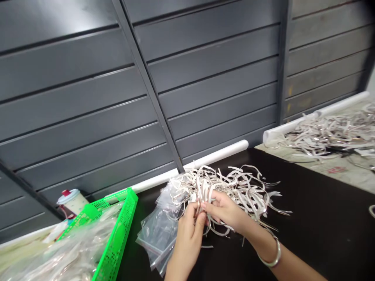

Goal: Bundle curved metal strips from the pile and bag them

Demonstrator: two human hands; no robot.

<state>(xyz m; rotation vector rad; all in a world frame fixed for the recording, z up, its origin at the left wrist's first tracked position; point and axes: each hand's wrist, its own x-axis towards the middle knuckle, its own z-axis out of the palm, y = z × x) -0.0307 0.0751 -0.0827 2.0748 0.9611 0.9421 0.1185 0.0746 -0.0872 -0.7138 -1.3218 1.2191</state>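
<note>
Near the middle of the black table, my left hand has its fingers closed on a small bunch of thin white and silver strips. Beside it on the right, my right hand pinches the same strips, its fingertips close to the left thumb. A bracelet circles the right wrist. Behind and to the right of both hands spreads a loose pile of curved strips. Clear plastic bags lie flat just left of my left hand. The lower ends of the held strips are partly hidden by my fingers.
A green basket with filled plastic bags stands at the lower left, a lidded cup behind it. White pipes run along the grey panelled wall. Another heap of strips covers a pale surface at the right.
</note>
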